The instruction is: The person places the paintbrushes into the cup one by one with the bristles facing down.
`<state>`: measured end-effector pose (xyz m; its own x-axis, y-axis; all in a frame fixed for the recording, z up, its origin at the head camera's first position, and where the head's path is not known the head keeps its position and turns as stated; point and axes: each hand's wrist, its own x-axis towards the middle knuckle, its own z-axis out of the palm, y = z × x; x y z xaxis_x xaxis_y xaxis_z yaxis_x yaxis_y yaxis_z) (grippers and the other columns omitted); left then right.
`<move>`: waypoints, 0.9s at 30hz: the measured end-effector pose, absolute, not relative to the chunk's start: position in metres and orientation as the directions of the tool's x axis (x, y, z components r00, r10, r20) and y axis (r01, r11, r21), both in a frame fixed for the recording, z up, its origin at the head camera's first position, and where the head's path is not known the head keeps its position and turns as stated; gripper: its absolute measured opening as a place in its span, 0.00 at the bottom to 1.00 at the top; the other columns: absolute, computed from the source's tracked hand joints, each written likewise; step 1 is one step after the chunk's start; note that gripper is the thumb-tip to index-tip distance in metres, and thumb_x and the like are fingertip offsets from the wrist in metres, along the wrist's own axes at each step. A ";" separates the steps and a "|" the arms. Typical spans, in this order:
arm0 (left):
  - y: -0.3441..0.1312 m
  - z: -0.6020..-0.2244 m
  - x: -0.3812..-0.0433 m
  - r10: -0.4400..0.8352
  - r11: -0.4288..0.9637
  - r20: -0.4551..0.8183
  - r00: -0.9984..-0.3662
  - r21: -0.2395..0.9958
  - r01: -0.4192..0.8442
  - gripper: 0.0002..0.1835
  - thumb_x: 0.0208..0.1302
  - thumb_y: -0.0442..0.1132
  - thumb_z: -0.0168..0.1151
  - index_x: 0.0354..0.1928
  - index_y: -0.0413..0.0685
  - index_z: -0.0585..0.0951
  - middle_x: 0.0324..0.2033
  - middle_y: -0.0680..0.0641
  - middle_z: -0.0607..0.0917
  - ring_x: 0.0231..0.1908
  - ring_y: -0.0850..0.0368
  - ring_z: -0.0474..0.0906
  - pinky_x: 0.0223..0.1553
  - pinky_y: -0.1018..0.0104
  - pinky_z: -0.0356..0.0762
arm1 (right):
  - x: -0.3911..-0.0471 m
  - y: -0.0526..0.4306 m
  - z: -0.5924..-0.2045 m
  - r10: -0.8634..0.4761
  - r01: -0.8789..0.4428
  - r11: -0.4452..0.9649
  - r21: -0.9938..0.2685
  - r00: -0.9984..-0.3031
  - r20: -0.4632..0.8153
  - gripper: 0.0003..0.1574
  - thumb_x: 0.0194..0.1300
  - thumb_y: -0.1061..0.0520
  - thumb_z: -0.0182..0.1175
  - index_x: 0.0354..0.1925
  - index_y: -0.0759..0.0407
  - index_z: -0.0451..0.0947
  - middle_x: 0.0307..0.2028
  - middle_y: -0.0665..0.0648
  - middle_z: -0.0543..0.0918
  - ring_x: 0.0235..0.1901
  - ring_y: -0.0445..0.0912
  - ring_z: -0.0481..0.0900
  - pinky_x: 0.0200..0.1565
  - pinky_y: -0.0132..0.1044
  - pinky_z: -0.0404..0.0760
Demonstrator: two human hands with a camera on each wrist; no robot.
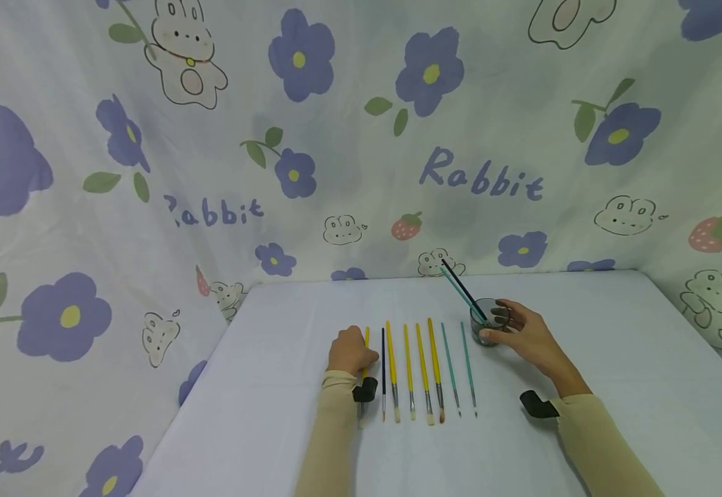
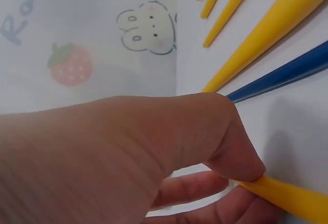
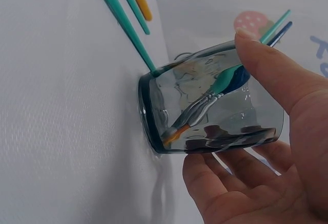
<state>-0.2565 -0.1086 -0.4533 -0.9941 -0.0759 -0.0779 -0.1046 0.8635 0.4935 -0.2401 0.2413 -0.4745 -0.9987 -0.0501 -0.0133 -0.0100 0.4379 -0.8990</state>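
Note:
At the left end of a row of paintbrushes, my left hand [image 1: 347,351] pinches a yellow paintbrush [image 2: 289,197] by its handle, between thumb and fingers. A dark blue paintbrush [image 1: 383,359] lies just right of that hand. My right hand [image 1: 531,337] grips a grey-tinted clear glass [image 3: 174,98], thumb on one side and fingers around the other. Inside the glass lean a teal paintbrush [image 3: 222,80] and a dark blue one [image 1: 457,279], bristles down, with their handles sticking out over the rim toward the left.
Between the hands lie several yellow paintbrushes [image 1: 423,366] and two teal ones [image 1: 451,366], bristle ends toward me. They rest on a white-covered table [image 1: 261,414]. A curtain [image 1: 361,124] printed with flowers and rabbits hangs behind the table and along its sides.

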 end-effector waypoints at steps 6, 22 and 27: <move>-0.117 -0.451 -0.258 -0.074 0.879 -0.076 -0.994 0.466 -0.101 0.13 0.54 0.39 0.74 0.34 0.40 0.80 0.27 0.44 0.82 0.24 0.52 0.76 0.25 0.64 0.72 | -0.239 0.241 -0.474 -0.056 -0.018 0.433 -0.901 -0.998 -0.007 0.62 0.62 0.41 0.74 0.80 0.60 0.53 0.75 0.72 0.64 0.75 0.71 0.61 0.72 0.66 0.66; -0.123 -0.436 -0.266 -0.026 0.659 -0.107 -0.994 0.746 -0.097 0.20 0.61 0.41 0.68 0.53 0.42 0.78 0.35 0.43 0.89 0.25 0.53 0.87 0.29 0.65 0.82 | -0.241 0.244 -0.476 -0.059 -0.024 0.436 -0.900 -0.998 -0.002 0.62 0.62 0.40 0.74 0.81 0.58 0.53 0.76 0.72 0.63 0.76 0.72 0.61 0.72 0.67 0.66; -0.120 -0.432 -0.268 0.008 0.526 -0.092 -0.996 0.847 -0.074 0.21 0.62 0.38 0.66 0.57 0.42 0.76 0.39 0.41 0.89 0.26 0.54 0.89 0.30 0.66 0.85 | -0.242 0.244 -0.477 -0.061 -0.025 0.430 -0.902 -0.998 -0.001 0.62 0.62 0.40 0.74 0.81 0.59 0.53 0.76 0.72 0.63 0.76 0.72 0.61 0.72 0.67 0.67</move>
